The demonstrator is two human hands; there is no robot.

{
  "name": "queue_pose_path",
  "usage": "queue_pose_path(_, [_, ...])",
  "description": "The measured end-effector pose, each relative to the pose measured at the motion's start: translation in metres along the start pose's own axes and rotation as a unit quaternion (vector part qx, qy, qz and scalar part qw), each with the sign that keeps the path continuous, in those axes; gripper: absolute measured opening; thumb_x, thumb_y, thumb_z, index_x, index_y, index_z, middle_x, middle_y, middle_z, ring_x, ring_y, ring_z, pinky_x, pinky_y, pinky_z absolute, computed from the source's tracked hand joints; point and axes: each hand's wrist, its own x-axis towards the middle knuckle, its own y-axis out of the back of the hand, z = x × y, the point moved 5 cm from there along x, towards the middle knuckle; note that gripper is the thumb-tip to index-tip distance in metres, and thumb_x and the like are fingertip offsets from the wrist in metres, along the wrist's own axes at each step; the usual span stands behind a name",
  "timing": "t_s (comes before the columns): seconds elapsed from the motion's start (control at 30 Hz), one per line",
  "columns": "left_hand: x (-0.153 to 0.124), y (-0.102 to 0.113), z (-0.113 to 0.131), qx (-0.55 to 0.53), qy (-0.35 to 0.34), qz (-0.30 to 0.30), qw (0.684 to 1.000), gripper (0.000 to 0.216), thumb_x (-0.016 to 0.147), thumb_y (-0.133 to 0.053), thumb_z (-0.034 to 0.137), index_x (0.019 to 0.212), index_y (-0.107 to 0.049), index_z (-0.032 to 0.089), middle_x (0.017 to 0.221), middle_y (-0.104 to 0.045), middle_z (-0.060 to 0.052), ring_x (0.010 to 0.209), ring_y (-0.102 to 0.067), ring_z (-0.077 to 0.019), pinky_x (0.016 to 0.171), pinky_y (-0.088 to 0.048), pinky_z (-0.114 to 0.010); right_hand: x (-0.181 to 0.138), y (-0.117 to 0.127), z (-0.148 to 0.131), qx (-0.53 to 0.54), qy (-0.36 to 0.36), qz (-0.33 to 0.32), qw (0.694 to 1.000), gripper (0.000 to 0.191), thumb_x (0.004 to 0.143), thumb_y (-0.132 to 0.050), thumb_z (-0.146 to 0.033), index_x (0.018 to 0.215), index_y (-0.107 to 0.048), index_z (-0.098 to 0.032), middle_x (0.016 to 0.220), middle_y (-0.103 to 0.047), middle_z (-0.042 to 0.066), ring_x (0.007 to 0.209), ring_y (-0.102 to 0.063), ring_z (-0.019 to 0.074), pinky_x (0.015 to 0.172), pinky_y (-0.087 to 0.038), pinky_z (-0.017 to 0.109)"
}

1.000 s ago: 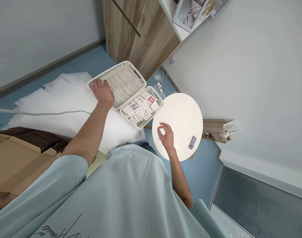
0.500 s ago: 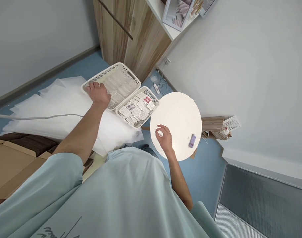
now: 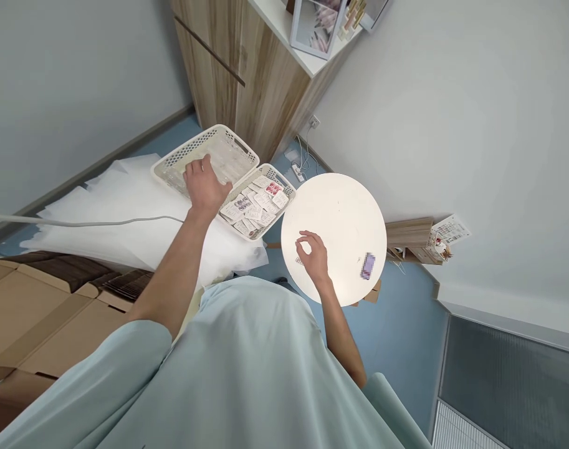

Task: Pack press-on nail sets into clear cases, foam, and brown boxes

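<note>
My left hand hovers over the near edge of the larger white basket, fingers spread and thumb stretched sideways. Inside that basket lie clear plastic packs; I see none clearly in the hand. My right hand is above the round white table, thumb and index finger curved into a near ring. A small patterned patch shows beside the thumb; whether it is held or lies on the table is unclear. The smaller white basket holds white printed cards, one with red shapes.
A pixelated purple item lies at the table's right. White sheeting spreads under the baskets, crossed by a grey cable. Cardboard boxes stand at left. A wooden cabinet rises behind; a power strip is on the floor.
My left hand has moved right and slightly down from the far left of the larger basket. My right hand has shifted a little right. The camera view has turned slightly.
</note>
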Motion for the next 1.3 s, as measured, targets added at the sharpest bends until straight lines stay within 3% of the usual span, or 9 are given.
queue_pose_path(0.47, [-0.013, -0.01, -0.005, 0.054, 0.023, -0.031, 0.998, 0.1, 0.073, -0.086, 0.033, 0.159, -0.047, 0.0, 0.156, -0.053, -0.025, 0.141, -0.045, -0.0404, 0.126, -0.033, -0.058, -0.016, 0.027, 0.041, 0.038, -0.002, 0.002, 0.999, 0.013, 0.103, -0.06, -0.028, 0.098, -0.072, -0.027, 0.13, -0.078, 0.009, 0.13, -0.07, 0.0257, 0.114, -0.057, 0.047])
queue_pose_path(0.6, [-0.015, -0.009, -0.01, 0.07, 0.01, -0.038, 0.997, 0.101, 0.071, -0.09, 0.049, 0.153, -0.053, 0.004, 0.154, -0.055, -0.025, 0.141, -0.043, -0.0429, 0.125, -0.033, -0.061, -0.019, 0.027, 0.043, 0.042, -0.001, 0.001, 0.999, 0.014, 0.103, -0.06, -0.031, 0.098, -0.072, -0.027, 0.128, -0.079, 0.008, 0.127, -0.071, 0.0258, 0.109, -0.06, 0.046])
queue_pose_path(0.8, [-0.013, -0.017, -0.019, 0.09, 0.018, -0.104, 0.99, 0.103, 0.057, -0.095, 0.067, 0.132, -0.066, 0.003, 0.147, -0.058, -0.031, 0.14, -0.042, -0.0484, 0.121, -0.033, -0.07, -0.021, 0.02, 0.038, 0.043, 0.003, -0.002, 0.999, 0.014, 0.104, -0.06, -0.031, 0.099, -0.072, -0.027, 0.125, -0.08, 0.007, 0.124, -0.073, 0.025, 0.107, -0.06, 0.044])
queue_pose_path(0.9, [-0.013, -0.021, -0.021, 0.096, 0.026, -0.119, 0.988, 0.095, 0.057, -0.093, 0.075, 0.116, -0.069, 0.005, 0.146, -0.057, -0.033, 0.144, -0.038, -0.0513, 0.121, -0.03, -0.073, -0.021, 0.016, 0.032, 0.038, 0.0, -0.005, 0.999, 0.015, 0.105, -0.059, -0.032, 0.099, -0.072, -0.027, 0.125, -0.08, 0.007, 0.125, -0.072, 0.025, 0.108, -0.059, 0.044])
queue_pose_path(1.0, [-0.012, -0.022, -0.021, 0.093, 0.022, -0.128, 0.987, 0.094, 0.059, -0.09, 0.079, 0.113, -0.068, 0.005, 0.146, -0.056, -0.036, 0.145, -0.037, -0.0533, 0.121, -0.028, -0.072, -0.021, 0.012, 0.027, 0.033, -0.009, -0.003, 0.999, 0.017, 0.105, -0.058, -0.034, 0.1, -0.072, -0.027, 0.126, -0.08, 0.007, 0.125, -0.072, 0.0254, 0.106, -0.06, 0.044])
queue_pose_path(1.13, [-0.01, -0.023, -0.023, 0.103, -0.002, -0.13, 0.986, 0.104, 0.06, -0.091, 0.074, 0.127, -0.064, 0.0, 0.149, -0.054, -0.038, 0.143, -0.04, -0.0529, 0.121, -0.029, -0.069, -0.022, 0.009, 0.019, 0.032, -0.018, 0.006, 0.999, 0.018, 0.105, -0.057, -0.035, 0.099, -0.072, -0.027, 0.125, -0.08, 0.007, 0.124, -0.072, 0.026, 0.104, -0.061, 0.044])
queue_pose_path(1.3, [-0.011, -0.02, -0.011, 0.033, -0.038, -0.077, 0.996, 0.092, 0.063, -0.096, 0.045, 0.139, -0.06, 0.007, 0.152, -0.054, -0.027, 0.144, -0.042, -0.0463, 0.126, -0.031, -0.06, -0.021, 0.007, 0.013, 0.042, -0.033, 0.009, 0.999, 0.017, 0.104, -0.058, -0.035, 0.098, -0.072, -0.027, 0.125, -0.08, 0.008, 0.124, -0.072, 0.0264, 0.101, -0.061, 0.043])
